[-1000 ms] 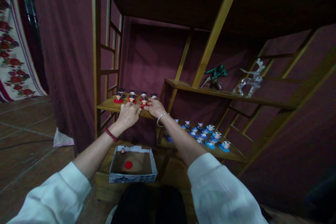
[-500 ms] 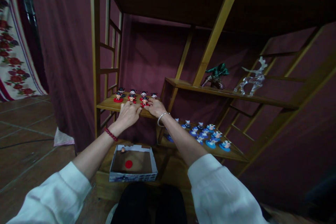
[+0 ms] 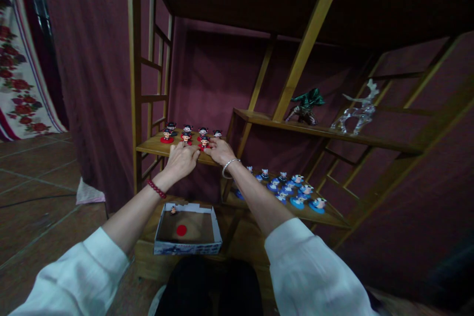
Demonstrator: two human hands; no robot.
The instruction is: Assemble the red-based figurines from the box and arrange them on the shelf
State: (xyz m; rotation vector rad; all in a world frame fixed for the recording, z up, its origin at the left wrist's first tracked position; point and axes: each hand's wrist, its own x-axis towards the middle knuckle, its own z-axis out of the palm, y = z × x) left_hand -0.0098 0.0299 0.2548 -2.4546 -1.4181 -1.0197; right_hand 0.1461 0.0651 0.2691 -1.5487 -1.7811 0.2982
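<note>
Small figurines with black hair and red round bases stand in two rows on the upper left wooden shelf [image 3: 151,147]. At the right end of the front row is one figurine [image 3: 204,143], with my hands on either side of its base. My left hand [image 3: 181,160], wearing a red bead bracelet, has bent fingers against the left of that base and partly hides the neighbouring figurine [image 3: 185,137]. My right hand [image 3: 221,151], with a silver bangle, pinches at the right side; its fingertips are partly hidden. Another front-row figurine [image 3: 167,135] stands at the left.
Below, an open cardboard box [image 3: 187,248] contains a red disc [image 3: 181,230] and a small figurine [image 3: 173,211]. Several blue-based figurines [image 3: 298,199] fill the lower right shelf. A green-caped figure [image 3: 309,106] and a clear deer ornament [image 3: 357,111] stand higher up.
My hands stay at the same figurine with hardly any movement. The view has shifted very slightly.
</note>
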